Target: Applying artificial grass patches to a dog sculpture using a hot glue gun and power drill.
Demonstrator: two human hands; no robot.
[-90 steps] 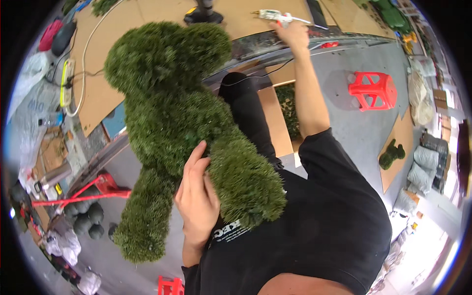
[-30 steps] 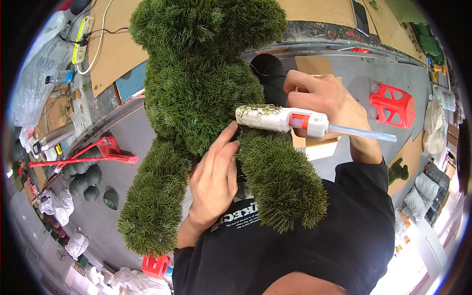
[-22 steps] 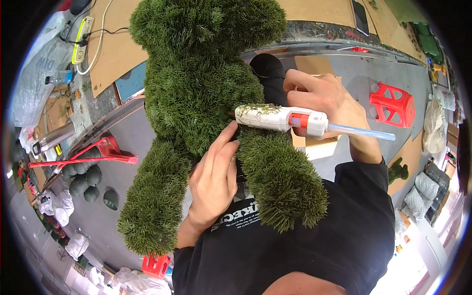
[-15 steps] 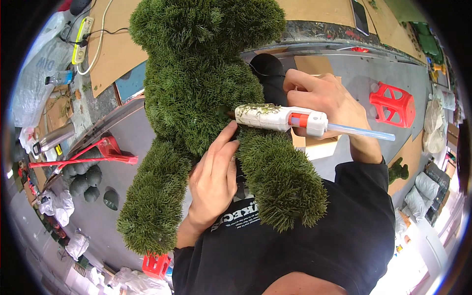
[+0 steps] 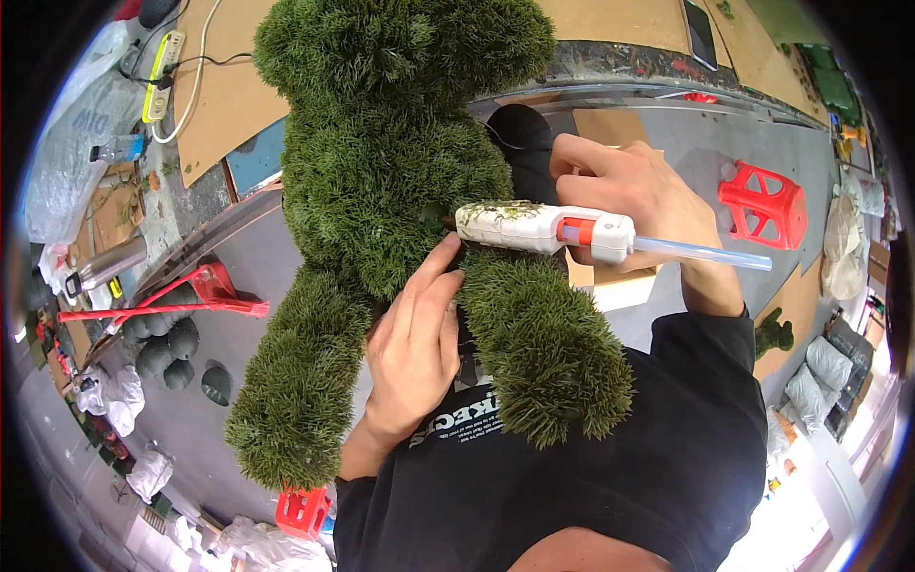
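While you look down through the head camera, the green bear-shaped figure (image 5: 400, 219) covered in artificial grass fills the middle of the view, held up over your lap with its head toward the cardboard-covered surface (image 5: 238, 95) and its two legs hanging toward you.

Your left hand (image 5: 415, 353) lies flat against the figure between its legs, fingers (image 5: 429, 296) pressed together and extended, fingertips pushing into the turf just below the nozzle of the glue gun (image 5: 548, 227). Your right hand (image 5: 634, 205) wraps the white gun, fingers closed around its body; a clear glue stick (image 5: 701, 253) projects from the rear. The nozzle touches, or sits just inside, the turf where the right-hand leg meets the belly; the exact contact point is hidden by the fibres.

Judgement on progress: head, torso and both legs already carry full green cover, with no bare patch visible from this side. What appears to remain is local fixing at that leg seam. Whether glue is flowing cannot be told.

Around you: a red stool (image 5: 762, 202) on the floor to the right, a red clamp-like tool (image 5: 162, 303) to the left, a power strip (image 5: 157, 62) on the cardboard.
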